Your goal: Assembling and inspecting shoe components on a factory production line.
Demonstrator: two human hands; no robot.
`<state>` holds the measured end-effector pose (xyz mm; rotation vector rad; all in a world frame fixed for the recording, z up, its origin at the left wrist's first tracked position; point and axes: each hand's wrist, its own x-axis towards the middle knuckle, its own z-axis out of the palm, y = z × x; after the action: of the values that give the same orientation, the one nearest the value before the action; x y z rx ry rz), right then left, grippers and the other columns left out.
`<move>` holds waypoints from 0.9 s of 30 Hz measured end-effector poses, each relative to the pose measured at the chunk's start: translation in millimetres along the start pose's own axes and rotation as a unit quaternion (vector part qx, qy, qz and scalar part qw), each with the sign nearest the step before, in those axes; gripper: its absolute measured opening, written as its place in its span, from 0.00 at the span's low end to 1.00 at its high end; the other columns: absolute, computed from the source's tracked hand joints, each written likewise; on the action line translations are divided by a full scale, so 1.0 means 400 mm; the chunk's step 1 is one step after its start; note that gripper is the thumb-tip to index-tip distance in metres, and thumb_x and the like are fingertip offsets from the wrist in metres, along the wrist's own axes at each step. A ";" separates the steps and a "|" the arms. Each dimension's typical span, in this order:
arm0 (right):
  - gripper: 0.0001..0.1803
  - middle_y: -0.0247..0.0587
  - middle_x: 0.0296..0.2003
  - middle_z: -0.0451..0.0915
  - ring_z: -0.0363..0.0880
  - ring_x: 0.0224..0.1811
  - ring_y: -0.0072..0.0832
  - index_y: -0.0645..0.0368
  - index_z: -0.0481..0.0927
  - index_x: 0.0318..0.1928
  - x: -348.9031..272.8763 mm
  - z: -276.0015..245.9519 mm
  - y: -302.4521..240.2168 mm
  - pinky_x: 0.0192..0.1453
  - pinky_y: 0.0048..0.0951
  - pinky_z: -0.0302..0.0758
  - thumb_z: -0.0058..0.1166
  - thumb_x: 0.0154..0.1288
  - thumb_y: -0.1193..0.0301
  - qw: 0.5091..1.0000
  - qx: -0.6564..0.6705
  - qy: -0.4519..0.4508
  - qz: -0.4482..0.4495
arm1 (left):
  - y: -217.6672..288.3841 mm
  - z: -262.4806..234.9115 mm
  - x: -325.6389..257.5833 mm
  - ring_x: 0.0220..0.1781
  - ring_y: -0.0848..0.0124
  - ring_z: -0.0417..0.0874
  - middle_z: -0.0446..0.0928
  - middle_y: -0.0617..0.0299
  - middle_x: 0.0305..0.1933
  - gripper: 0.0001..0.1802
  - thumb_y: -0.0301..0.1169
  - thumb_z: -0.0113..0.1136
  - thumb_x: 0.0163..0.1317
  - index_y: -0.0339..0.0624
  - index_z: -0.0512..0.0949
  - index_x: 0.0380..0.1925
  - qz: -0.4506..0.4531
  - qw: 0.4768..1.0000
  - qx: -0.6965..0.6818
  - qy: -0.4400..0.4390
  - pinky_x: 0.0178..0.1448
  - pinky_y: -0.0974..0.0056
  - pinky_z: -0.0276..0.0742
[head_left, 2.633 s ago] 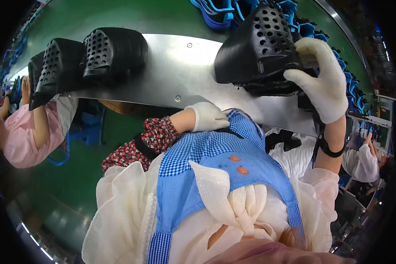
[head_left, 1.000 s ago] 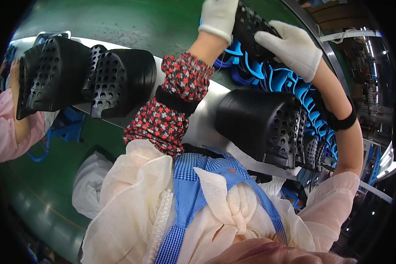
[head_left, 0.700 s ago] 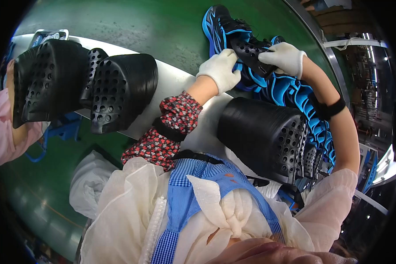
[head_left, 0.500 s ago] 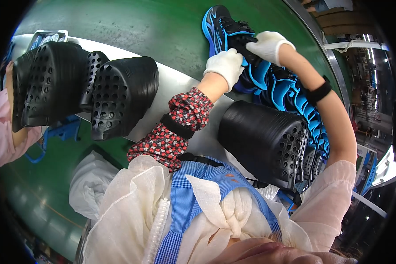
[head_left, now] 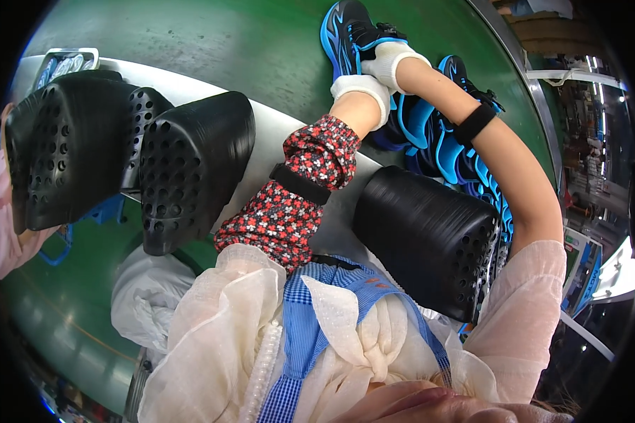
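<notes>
A black and blue sneaker (head_left: 346, 39) sits on the green work surface at the top, its toe pointing away from me. My left hand (head_left: 363, 92), in a white glove, is closed at its heel end. My right hand (head_left: 390, 62), also gloved in white, is closed at the collar, crossing just beyond the left hand. Most of the fingertips are hidden behind the gloves and the shoe. To the right of my hands, more blue and black sneakers (head_left: 441, 144) stand close together in a row, partly covered by my right forearm.
Large black guards with round holes line the table's near edge: one guard (head_left: 427, 240) right of my left arm, another guard (head_left: 197, 162) to the left. A metal tray (head_left: 92, 56) stands far left. A person's pink sleeve (head_left: 0, 225) shows there. A white bag (head_left: 148, 296) hangs below.
The sneaker has shifted slightly away from me. My right hand has moved left, close against my left hand, uncovering another sneaker on the right. The view has also shifted a little.
</notes>
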<state>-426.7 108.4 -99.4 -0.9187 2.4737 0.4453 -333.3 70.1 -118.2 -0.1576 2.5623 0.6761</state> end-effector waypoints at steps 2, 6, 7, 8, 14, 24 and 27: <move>0.20 0.54 0.46 0.82 0.81 0.48 0.47 0.59 0.82 0.46 0.046 0.032 0.013 0.52 0.41 0.78 0.47 0.65 0.59 0.989 -0.062 0.097 -0.090 | 0.006 -0.014 -0.016 0.56 0.57 0.81 0.80 0.56 0.55 0.22 0.34 0.53 0.58 0.48 0.79 0.53 -0.004 1.000 -0.006 0.001 0.54 0.54 0.78; 0.15 0.54 0.49 0.80 0.81 0.49 0.47 0.59 0.83 0.47 0.106 0.038 -0.006 0.50 0.40 0.81 0.53 0.59 0.76 0.989 -0.103 0.092 -0.055 | 0.005 -0.018 0.007 0.55 0.57 0.81 0.79 0.56 0.56 0.22 0.35 0.53 0.57 0.48 0.79 0.53 -0.015 1.000 -0.011 -0.012 0.54 0.54 0.78; 0.17 0.54 0.44 0.82 0.81 0.45 0.48 0.59 0.83 0.44 0.121 0.051 0.026 0.49 0.43 0.78 0.46 0.67 0.62 0.990 -0.073 0.101 -0.072 | 0.013 -0.013 0.008 0.55 0.57 0.81 0.79 0.56 0.56 0.22 0.35 0.53 0.57 0.48 0.79 0.53 -0.010 1.000 -0.008 -0.017 0.54 0.54 0.78; 0.17 0.55 0.45 0.81 0.81 0.45 0.48 0.58 0.83 0.44 0.136 0.054 0.039 0.49 0.43 0.78 0.46 0.67 0.62 0.988 -0.084 0.110 -0.073 | 0.018 -0.015 0.013 0.56 0.57 0.81 0.79 0.55 0.56 0.23 0.36 0.53 0.56 0.48 0.79 0.53 -0.017 1.000 -0.007 -0.007 0.55 0.55 0.78; 0.25 0.53 0.43 0.83 0.82 0.46 0.45 0.60 0.84 0.44 0.025 -0.025 -0.007 0.50 0.40 0.77 0.49 0.59 0.52 0.994 0.012 0.069 -0.085 | 0.001 -0.012 -0.010 0.57 0.57 0.80 0.79 0.52 0.55 0.24 0.37 0.52 0.54 0.44 0.81 0.51 -0.065 0.998 -0.005 0.021 0.58 0.57 0.76; 0.31 0.49 0.52 0.79 0.77 0.55 0.42 0.61 0.76 0.55 -0.633 -0.170 0.134 0.61 0.36 0.70 0.42 0.68 0.48 0.971 0.136 0.160 -0.113 | -0.058 -0.011 0.003 0.46 0.60 0.84 0.81 0.53 0.47 0.23 0.42 0.55 0.54 0.39 0.80 0.45 -0.095 0.995 0.012 0.030 0.51 0.58 0.78; 0.14 0.46 0.42 0.83 0.83 0.43 0.33 0.62 0.80 0.49 -0.798 -0.042 0.237 0.49 0.30 0.77 0.51 0.66 0.69 0.947 0.143 0.279 -0.070 | -0.090 0.000 0.054 0.29 0.61 0.87 0.81 0.53 0.30 0.21 0.42 0.61 0.52 0.32 0.81 0.34 -0.043 0.996 0.013 0.076 0.36 0.60 0.82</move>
<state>-281.8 337.6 94.6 -1.2096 2.8285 -0.2617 -344.0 39.0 -144.2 -0.3192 2.6902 0.6188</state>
